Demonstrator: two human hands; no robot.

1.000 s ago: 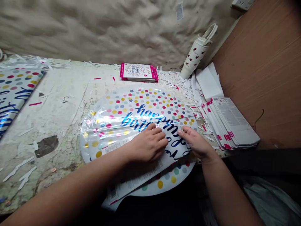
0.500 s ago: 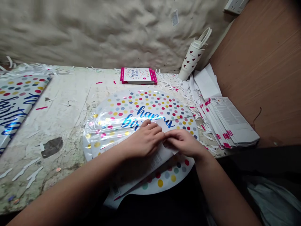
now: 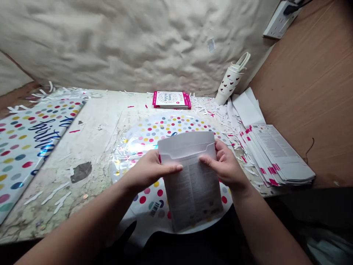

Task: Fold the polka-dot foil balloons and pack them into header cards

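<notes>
Left to right, clock bearings taken from the card at centre of view.

At 9 o'clock, a flat silver foil balloon with multicoloured polka dots and blue script (image 3: 24, 162) lies on a scuffed, paint-stained white worktop (image 3: 93, 121), its edge angled away from the hands. Pale shreds of paper scatter beyond it.

Centre: a white printed card sleeve with a curved flap edge (image 3: 190, 180) is held upright-tilted, off the worktop, between both hands. Its lower end overlaps a round polka-dot foil balloon (image 3: 162, 127), which lies flat beneath and extends past it at 12 o'clock.

Left hand (image 3: 150, 171): partly open, fingers extended, gripping the sleeve's left side, with the fingertips (image 3: 176, 168) pressed on its front face. Right hand (image 3: 224, 165): curled around the sleeve's right side, thumb (image 3: 203, 159) on the front, fingers over the top edge. Both are grasping; neither has released.

At 12 o'clock, a pink-edged flat packet (image 3: 171, 100) sits near the wall. At 1 o'clock, a white tumbler with red hearts (image 3: 228, 82) leans near torn white paper scraps (image 3: 209, 106). At 3 o'clock, a stack of white printed cards banded in pink (image 3: 275, 154) lies beside a brown wooden panel (image 3: 303, 92).
</notes>
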